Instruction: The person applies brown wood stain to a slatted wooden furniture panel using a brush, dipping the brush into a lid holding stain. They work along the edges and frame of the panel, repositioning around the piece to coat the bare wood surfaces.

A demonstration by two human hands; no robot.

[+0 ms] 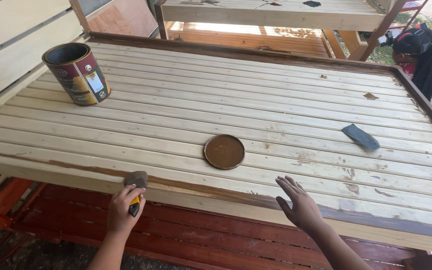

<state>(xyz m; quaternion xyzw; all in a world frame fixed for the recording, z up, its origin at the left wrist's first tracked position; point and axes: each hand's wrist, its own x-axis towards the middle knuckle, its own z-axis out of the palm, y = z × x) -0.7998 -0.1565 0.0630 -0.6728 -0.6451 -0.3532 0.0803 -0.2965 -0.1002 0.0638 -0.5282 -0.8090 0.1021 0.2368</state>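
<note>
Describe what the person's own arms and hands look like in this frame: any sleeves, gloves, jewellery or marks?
Both hands are bare, with no gloves. The left hand and the right hand show no rings, and neither wrist carries a watch or band. The forearms are uncovered as far as the bottom edge of the head view, so no sleeve appears. No paint stains or marks can be made out on them at this size.

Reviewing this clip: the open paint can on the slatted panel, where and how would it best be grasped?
Probably around the mid wall of the paint can, coming from its near right side. It stands upright and open with no handle in view, so a top grip risks touching the wet rim. The round lid lies apart; the left hand holds a brush.
</note>
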